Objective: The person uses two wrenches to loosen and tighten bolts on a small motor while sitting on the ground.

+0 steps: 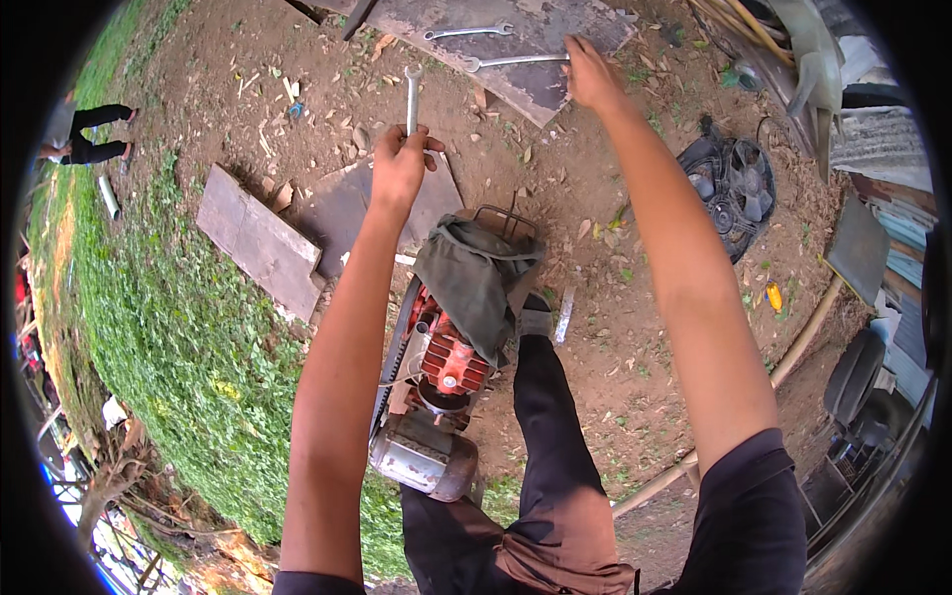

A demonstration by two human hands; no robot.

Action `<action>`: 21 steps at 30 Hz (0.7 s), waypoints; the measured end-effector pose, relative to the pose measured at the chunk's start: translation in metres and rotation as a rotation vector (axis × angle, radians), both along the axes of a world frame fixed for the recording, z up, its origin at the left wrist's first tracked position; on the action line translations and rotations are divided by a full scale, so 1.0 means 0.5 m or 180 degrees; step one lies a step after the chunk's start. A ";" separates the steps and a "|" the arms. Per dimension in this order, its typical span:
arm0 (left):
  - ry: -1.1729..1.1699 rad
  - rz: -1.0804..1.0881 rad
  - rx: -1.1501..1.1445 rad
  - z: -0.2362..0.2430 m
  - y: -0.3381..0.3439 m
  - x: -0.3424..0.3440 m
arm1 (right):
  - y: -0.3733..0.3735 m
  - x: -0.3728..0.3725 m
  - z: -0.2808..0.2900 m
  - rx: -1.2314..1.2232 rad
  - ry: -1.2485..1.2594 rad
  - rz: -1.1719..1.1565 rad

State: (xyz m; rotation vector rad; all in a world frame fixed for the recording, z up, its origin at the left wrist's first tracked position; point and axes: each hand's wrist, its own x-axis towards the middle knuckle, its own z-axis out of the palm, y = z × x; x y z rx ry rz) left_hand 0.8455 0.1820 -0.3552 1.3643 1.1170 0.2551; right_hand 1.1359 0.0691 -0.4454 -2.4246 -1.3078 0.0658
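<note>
My left hand (400,171) grips a combination wrench (413,94) upright by its lower end, open jaw upward. My right hand (593,74) reaches to a worn wooden board (535,84) at the top, fingers closed on the end of another wrench (511,61) lying along it. A third wrench (466,31) lies on that board. Below my hands is a red air compressor (453,362) with a belt guard and grey motor (421,456), partly covered by a dark green cloth (471,273).
Loose boards (256,238) lie at left beside grass. A black fan-like machine part (729,198) sits on the dirt at right, near a bamboo pole (808,332), a tire (848,372) and metal sheets (873,149). A person (94,134) stands at far left.
</note>
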 end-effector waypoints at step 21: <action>-0.0420 0.0608 -0.0471 -0.028 0.023 -0.006 | 0.062 -0.002 0.047 -0.1259 -0.0407 0.1242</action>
